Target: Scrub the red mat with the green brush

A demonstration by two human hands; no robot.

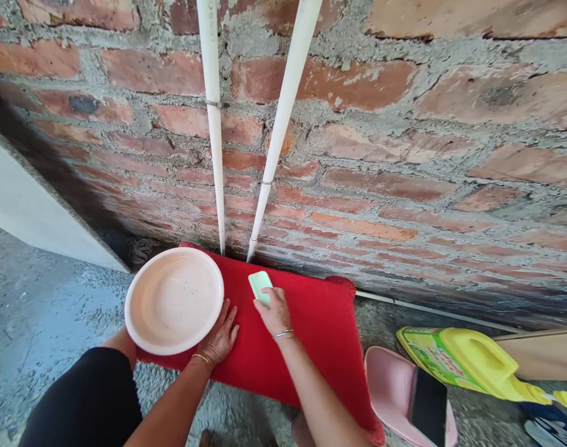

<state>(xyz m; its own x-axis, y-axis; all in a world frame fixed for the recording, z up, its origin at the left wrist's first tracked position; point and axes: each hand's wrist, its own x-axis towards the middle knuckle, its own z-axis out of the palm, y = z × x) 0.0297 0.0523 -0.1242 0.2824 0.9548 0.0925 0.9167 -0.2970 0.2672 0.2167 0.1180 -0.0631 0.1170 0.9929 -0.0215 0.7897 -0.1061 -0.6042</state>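
My right hand is closed around a pale green, rounded rectangular piece, whose exact kind I cannot make out. It is held at the red cloth, which covers a low, flat support. My left hand lies flat on the same cloth with its fingers stretched out. Right beside those fingers, on the cloth's left end, stands a wide pale pink basin. A few small dark specks show in its bottom.
A brick wall with two white pipes rises behind the cloth. To the right are a pink plastic seat or scoop, a dark phone on it, and a yellow bottle lying down. A pale panel leans at left.
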